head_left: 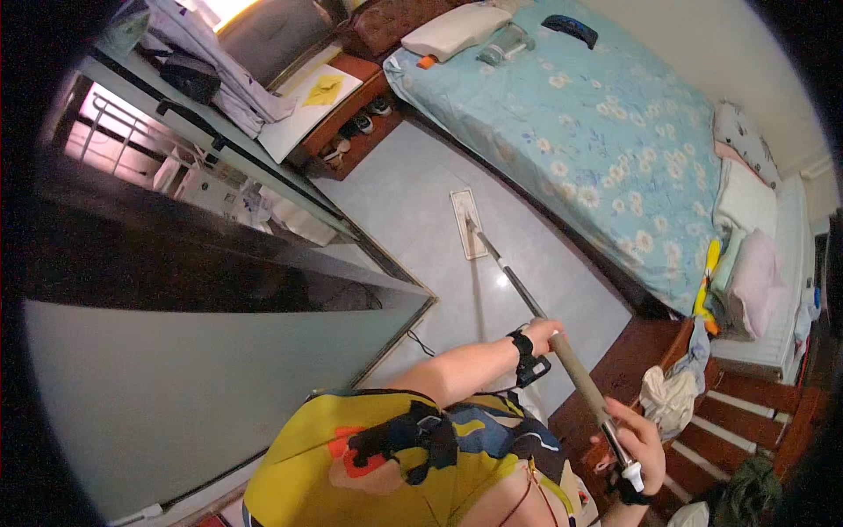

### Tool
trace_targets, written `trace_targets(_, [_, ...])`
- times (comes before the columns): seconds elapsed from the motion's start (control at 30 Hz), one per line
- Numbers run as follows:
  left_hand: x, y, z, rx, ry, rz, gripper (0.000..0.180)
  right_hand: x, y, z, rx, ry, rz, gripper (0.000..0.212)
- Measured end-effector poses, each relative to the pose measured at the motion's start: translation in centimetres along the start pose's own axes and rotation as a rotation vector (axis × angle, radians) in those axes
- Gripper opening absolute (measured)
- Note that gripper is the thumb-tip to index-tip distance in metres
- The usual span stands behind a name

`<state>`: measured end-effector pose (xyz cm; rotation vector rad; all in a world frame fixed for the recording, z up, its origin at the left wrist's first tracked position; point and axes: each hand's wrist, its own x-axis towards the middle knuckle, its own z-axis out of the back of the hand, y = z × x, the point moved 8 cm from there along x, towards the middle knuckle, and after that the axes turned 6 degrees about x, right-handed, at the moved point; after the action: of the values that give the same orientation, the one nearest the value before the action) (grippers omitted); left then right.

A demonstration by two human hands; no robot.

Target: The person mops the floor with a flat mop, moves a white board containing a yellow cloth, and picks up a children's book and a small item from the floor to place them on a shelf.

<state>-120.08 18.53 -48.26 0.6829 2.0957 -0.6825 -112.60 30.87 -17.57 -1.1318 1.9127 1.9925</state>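
A flat mop (518,285) slants across the view, its long grey-and-silver pole running from near my body to the floor. The flat rectangular mop head (458,230) lies on the pale floor beside the bed. My left hand (543,335) is closed round the middle of the pole, with a black band and a small dark device at the wrist. Lower down, near the pole's white-capped end, my right hand (645,448) curls round it, with a dark band at that wrist. Part of the right palm is hidden by the pole.
A bed (562,167) with a blue floral sheet lines the right side. Shoes (363,124) fill a low brown cabinet (312,145) at the far end. A glass sliding door (219,378) stands left. A wooden slatted chair (729,430) with cloths is near right; a black cable (421,342) lies on the floor.
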Motion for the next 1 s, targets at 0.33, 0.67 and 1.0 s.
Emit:
trace_targets(0.33, [6.9, -0.5, -8.9, -0.09, -0.007, 0.013, 0.044, 2.5, 5.7, 13.9, -0.712, 0.101, -0.27, 0.069])
trace_targets(0.67, [14.7, -14.2, -7.6, -0.202, 0.039, -0.082, 0.027, 15.6, 14.0, 10.9, -0.875, -0.016, -0.009, 0.045])
trace_targets(1.0, [19.4, -38.7, 1.1, -0.262, -0.071, -0.306, 0.013, 36.0, 18.8, 0.7, -1.086, 0.194, 0.377, 0.047])
